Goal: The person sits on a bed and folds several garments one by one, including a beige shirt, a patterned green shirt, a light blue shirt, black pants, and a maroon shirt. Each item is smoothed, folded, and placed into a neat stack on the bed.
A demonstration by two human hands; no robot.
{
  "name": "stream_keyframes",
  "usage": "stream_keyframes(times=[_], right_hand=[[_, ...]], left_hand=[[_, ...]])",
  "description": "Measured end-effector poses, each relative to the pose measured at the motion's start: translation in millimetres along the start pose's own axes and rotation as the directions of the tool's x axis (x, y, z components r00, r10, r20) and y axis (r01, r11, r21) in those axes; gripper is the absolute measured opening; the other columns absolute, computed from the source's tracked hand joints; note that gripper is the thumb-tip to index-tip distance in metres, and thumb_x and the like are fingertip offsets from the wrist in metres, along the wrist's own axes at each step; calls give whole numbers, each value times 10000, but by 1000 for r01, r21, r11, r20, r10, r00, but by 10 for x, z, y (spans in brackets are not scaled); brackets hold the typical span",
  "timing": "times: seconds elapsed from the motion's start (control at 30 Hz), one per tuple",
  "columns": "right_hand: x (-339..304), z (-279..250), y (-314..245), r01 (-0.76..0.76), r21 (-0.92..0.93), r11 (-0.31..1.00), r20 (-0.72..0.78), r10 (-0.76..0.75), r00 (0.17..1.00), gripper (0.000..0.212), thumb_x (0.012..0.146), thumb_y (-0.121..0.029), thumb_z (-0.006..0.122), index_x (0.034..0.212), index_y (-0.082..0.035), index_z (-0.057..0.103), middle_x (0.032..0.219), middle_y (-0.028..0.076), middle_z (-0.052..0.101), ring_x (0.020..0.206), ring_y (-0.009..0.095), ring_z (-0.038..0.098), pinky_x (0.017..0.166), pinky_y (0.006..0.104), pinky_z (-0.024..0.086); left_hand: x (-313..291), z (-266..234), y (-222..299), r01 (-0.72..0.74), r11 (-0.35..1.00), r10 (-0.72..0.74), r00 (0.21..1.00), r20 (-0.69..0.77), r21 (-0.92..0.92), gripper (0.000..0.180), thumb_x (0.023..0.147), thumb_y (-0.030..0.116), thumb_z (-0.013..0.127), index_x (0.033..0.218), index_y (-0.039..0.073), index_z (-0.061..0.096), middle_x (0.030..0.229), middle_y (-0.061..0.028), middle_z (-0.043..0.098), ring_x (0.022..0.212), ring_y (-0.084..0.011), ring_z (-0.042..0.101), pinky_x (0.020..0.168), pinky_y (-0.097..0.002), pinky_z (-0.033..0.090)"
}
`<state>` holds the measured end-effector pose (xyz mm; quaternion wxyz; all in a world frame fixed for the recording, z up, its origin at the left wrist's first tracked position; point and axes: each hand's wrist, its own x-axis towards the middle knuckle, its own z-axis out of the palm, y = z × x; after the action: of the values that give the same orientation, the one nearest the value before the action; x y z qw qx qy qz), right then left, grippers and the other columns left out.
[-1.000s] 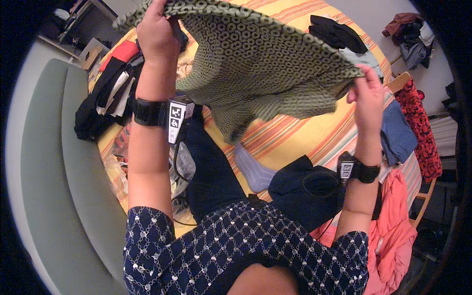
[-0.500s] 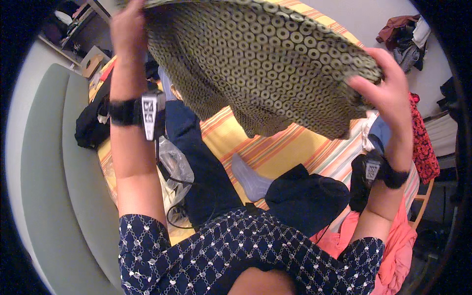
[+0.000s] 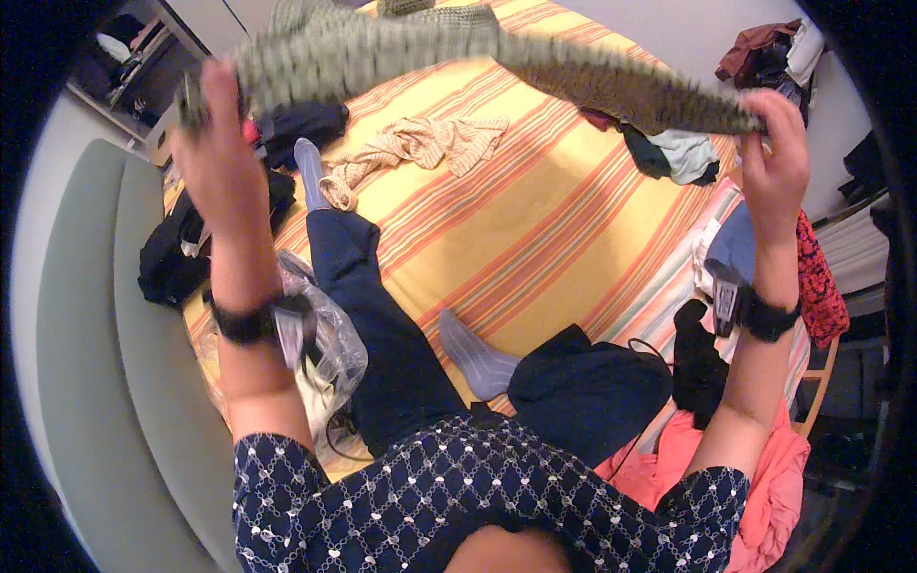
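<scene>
A green cloth (image 3: 401, 59), patterned with dark rings, hangs in the air above the far part of the bed. My left hand (image 3: 218, 158) is closed on one end of it, at upper left. The other end is pinched between the thumb and fingers of my right hand (image 3: 776, 158), at upper right. Its edge is stretched between the two hands and smeared by motion, while part of the cloth swings out on the far side. Whether it is a garment or a plain piece of fabric I cannot tell.
I sit with my legs on a yellow striped bedspread (image 3: 497, 229). Beyond my foot lies a crumpled beige garment (image 3: 420, 148). Dark clothes (image 3: 177, 253) and a clear plastic bag (image 3: 330, 334) are at left, beside the padded headboard (image 3: 81, 315). Coral cloth (image 3: 778, 477) lies at right.
The cloth has swung up and away from me, from a wide hanging sheet to a narrow stretched band. My hands have moved farther apart, uncovering the beige garment and the bedspread.
</scene>
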<state>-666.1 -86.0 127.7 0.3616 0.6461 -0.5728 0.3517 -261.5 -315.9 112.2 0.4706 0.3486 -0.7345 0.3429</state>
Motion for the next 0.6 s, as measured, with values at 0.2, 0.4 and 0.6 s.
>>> stream_keyframes(times=[0.2, 0.4, 0.6], right_hand=[[-1155, 296, -373, -93, 68, 993, 343, 64, 937, 262, 664, 69, 566, 908, -25, 594, 915, 132, 579, 875, 305, 559, 770, 373, 463], [-2473, 840, -779, -223, 33, 974, 938, 47, 345, 99, 659, -57, 545, 732, -39, 609, 702, 151, 571, 729, 325, 572, 702, 404, 459], [-2809, 762, -550, -611, 27, 792, 990, 61, 123, 172, 748, -195, 569, 831, -61, 637, 780, 154, 630, 767, 340, 605, 685, 424, 483]], left_hand=[[-1530, -412, 399, 547, 597, -44, 752, 657, -587, 203, 823, 227, 627, 896, 48, 564, 799, -58, 540, 738, -182, 539, 683, -294, 439], [-2579, -307, 647, 420, 646, 707, -15, 707, -638, 323, 809, 351, 584, 719, 41, 591, 769, -121, 586, 719, -311, 570, 604, -417, 454], [-2369, 259, 874, 468, 645, 635, 110, 764, -604, 287, 787, 354, 599, 725, 74, 625, 732, -131, 599, 725, -322, 596, 627, -419, 478]])
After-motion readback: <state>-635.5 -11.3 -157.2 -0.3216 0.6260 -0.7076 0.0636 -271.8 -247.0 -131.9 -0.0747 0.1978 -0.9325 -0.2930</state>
